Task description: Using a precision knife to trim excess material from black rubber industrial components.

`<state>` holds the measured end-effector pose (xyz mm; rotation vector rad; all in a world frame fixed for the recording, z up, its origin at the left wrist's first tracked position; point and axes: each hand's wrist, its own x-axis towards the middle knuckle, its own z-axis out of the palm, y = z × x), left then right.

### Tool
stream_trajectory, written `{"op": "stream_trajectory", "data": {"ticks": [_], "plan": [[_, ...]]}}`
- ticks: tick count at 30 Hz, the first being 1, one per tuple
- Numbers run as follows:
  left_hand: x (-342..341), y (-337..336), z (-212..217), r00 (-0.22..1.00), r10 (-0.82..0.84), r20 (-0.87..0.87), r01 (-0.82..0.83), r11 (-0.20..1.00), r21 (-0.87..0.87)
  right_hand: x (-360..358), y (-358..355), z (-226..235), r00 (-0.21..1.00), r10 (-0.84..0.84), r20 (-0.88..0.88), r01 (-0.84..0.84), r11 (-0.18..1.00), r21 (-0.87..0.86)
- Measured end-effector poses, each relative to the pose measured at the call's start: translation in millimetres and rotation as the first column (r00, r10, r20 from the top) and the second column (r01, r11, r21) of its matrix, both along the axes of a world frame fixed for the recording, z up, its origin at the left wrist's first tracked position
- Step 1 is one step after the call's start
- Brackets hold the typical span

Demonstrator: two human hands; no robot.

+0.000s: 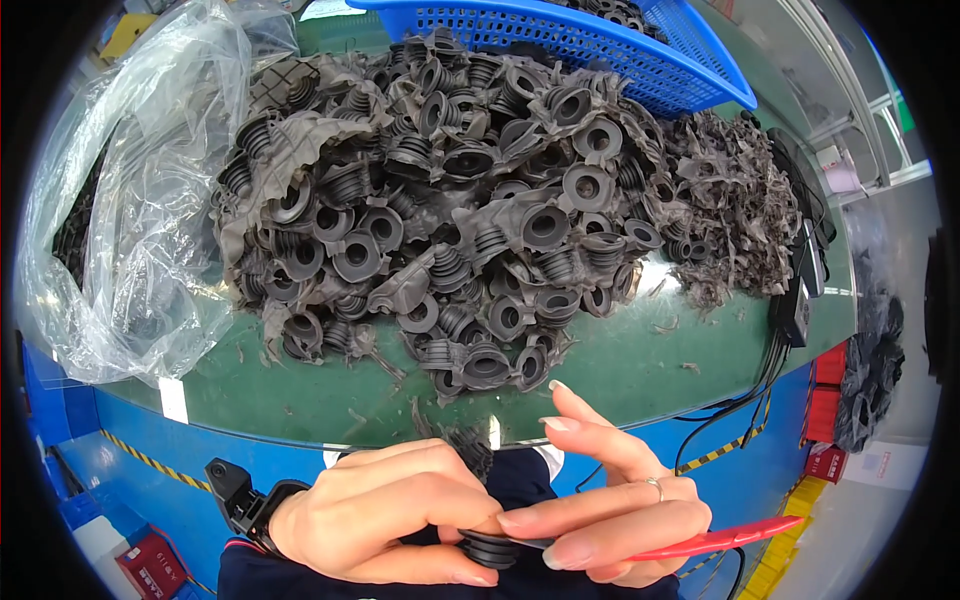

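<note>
Low in front of my body, my left hand (390,510) is closed around a small black ribbed rubber bellows (487,549), pinched between thumb and fingers. My right hand (610,500) grips a slim red-handled tool (715,541); its thin grey tip reaches the bellows, and its exact kind is unclear. Two right fingers stretch upward off the tool, while others press on it near the bellows. Beyond my hands, a large pile of dark rubber bellows (545,228) with thin ragged flash lies on the green table (640,360).
Torn rubber scraps (735,190) are heaped right of the pile. A blue perforated basket (560,40) stands behind it, holding more dark parts. To the left lies a clear plastic bag (150,230). Black cables and a power strip (795,312) run along the right table edge.
</note>
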<state>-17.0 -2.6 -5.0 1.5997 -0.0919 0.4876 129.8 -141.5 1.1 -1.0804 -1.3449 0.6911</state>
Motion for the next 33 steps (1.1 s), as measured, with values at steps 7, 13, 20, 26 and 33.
{"op": "stream_trajectory", "data": {"ticks": [7, 13, 20, 26, 33], "plan": [[0.1, 1.5, -1.1, 1.000, -0.002, -0.009, 0.002, 1.000, 0.016, -6.2, 1.9, 9.3, 0.994, -0.094, 0.056, 0.098, 0.992, -0.080], [-1.7, 1.7, -2.4, 0.999, -0.007, -0.035, 0.008, 1.000, 0.013, -3.6, 5.5, 15.7, 0.985, -0.051, 0.167, 0.073, 0.990, -0.124], [-1.4, 1.1, -0.2, 0.992, -0.022, -0.120, 0.025, 0.999, 0.021, -14.4, -0.3, 19.5, 0.781, -0.255, 0.571, 0.295, 0.955, 0.023], [1.0, -4.1, -1.3, 0.991, 0.035, -0.129, -0.043, 0.997, -0.060, 5.0, 4.8, 5.3, 0.507, -0.512, 0.693, 0.609, 0.782, 0.133], [3.4, -6.0, 3.1, 0.989, 0.078, -0.127, -0.097, 0.984, -0.152, 44.2, -11.5, 1.8, 0.569, -0.607, 0.556, 0.758, 0.649, -0.067]]}}
